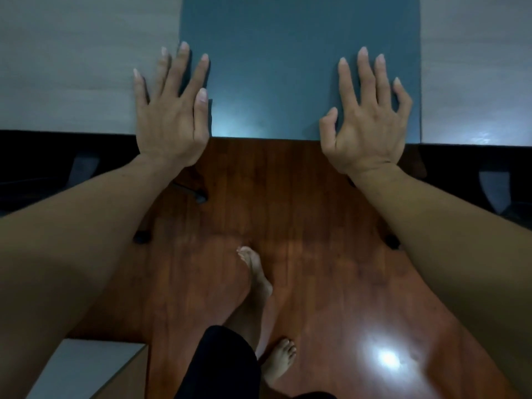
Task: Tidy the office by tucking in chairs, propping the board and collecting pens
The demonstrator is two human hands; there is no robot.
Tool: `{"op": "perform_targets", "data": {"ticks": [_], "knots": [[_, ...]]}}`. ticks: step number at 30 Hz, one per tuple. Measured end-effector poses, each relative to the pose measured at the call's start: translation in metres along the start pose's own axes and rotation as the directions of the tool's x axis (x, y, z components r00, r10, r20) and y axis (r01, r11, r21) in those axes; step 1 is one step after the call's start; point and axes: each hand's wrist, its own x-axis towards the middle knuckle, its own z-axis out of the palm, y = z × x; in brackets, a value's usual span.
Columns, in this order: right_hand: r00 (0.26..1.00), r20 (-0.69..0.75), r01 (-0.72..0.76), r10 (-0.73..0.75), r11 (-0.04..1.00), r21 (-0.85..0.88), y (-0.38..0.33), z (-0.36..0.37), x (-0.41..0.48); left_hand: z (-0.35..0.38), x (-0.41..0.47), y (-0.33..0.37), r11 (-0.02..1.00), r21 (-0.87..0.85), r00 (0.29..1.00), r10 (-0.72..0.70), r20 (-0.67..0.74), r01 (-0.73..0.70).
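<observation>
My left hand (pixel 169 110) and my right hand (pixel 371 116) are stretched forward with fingers spread, and neither holds anything. Both hover over the near edge of a table whose top has a dark teal middle panel (pixel 273 67) between light wood-grain sections (pixel 72 67). Whether the palms touch the table I cannot tell. A dark chair (pixel 83 168) sits pushed under the table on the left, and another dark chair (pixel 495 191) on the right. Black chair castors (pixel 201 197) show on the floor below my arms. No pens are in view.
The floor is reddish wooden boards (pixel 302 211) with a bright light reflection at the lower right. My bare feet (pixel 256 272) stand in the gap between the two chairs. A light grey box-like top (pixel 86 367) sits at the lower left.
</observation>
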Motion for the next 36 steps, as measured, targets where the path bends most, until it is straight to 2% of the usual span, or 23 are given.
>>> {"op": "perform_targets", "data": {"ticks": [20, 28, 36], "knots": [[1.000, -0.002, -0.001, 0.001, 1.000, -0.020, 0.006, 0.001, 0.015, 0.007, 0.013, 0.000, 0.999, 0.037, 0.999, 0.012, -0.051, -0.010], [1.000, 0.026, -0.006, 0.005, 1.000, 0.018, 0.006, -0.006, 0.015, 0.001, 0.015, 0.000, 1.000, 0.007, 1.000, -0.003, 0.020, 0.002], [0.989, 0.150, -0.016, 0.004, 0.997, 0.075, 0.005, -0.023, 0.022, -0.012, 0.021, 0.003, 0.999, -0.022, 0.992, -0.028, 0.119, 0.031]]}}
